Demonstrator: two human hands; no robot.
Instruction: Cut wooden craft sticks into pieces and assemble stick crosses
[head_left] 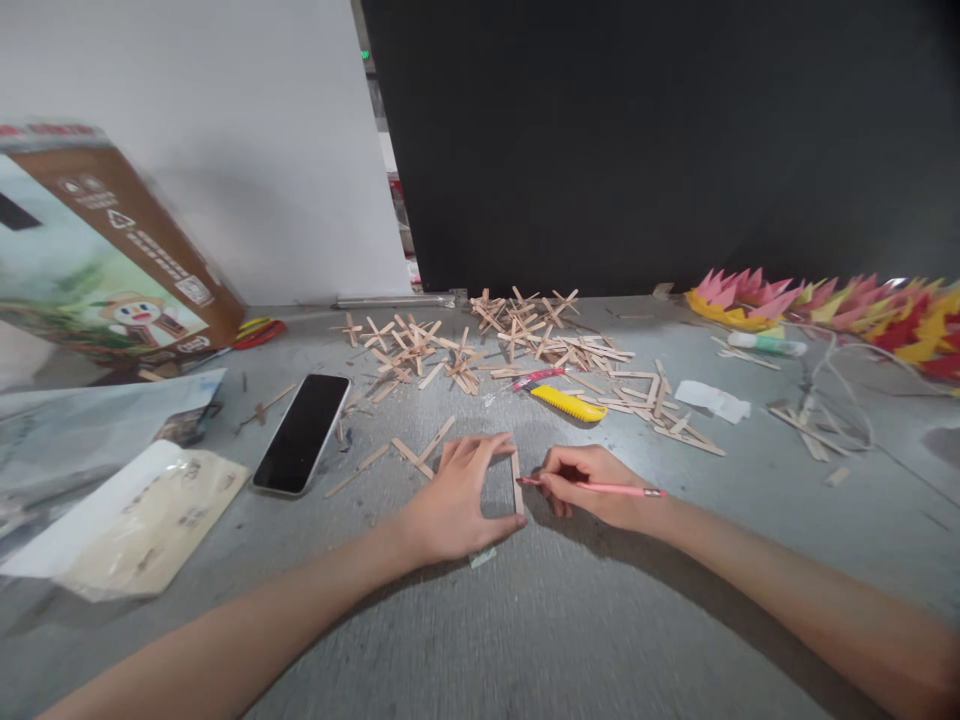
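Note:
My left hand [461, 500] grips a wooden craft stick [517, 482] by its two ends, thumb at the near end and fingers at the far end. The stick points away from me, low over the grey tabletop [480, 650]. In my right hand [589, 485], closed around it, is a pink pencil [611, 488] with its tip at about the stick's middle. A few loose craft sticks [411, 458] lie just beyond my left hand. A yellow utility knife [568, 402] rests beyond both hands.
Behind the knife spreads a heap of craft sticks [525, 335], several joined into crosses. A phone [301, 435], plastic packets [161, 520] and a printed box [112, 250] are on the left. To the right are a glue stick [766, 345], white paper [712, 400] and coloured paper crowns [847, 310].

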